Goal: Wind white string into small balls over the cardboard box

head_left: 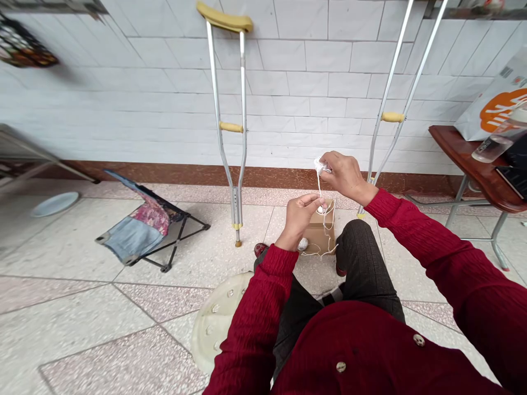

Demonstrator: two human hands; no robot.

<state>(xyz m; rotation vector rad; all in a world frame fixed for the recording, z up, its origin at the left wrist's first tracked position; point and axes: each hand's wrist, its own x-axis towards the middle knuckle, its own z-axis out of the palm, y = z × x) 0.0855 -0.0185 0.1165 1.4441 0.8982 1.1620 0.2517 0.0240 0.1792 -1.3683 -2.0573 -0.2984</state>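
Observation:
My right hand [345, 174] is raised in front of the wall, its fingers closed on a small bundle of white yarn [318, 165]. From the bundle a strand [319, 187] runs down to my left hand [300, 216], which pinches it between thumb and fingers. Something small and white shows at the left fingertips; I cannot make out its exact shape. Below my hands, between my legs, lies a brown cardboard box [316, 235]. Loose yarn [325, 252] trails over it, and a whitish ball [303, 244] rests at its left side.
Two crutches [236, 129] [392, 117] lean against the white tiled wall. A folding chair [142, 227] stands to the left, with a white plate [55, 204] on the floor beyond. A pale plastic stool [218, 312] is by my left arm. At right, a brown table [473, 159] holds a bag [494, 104].

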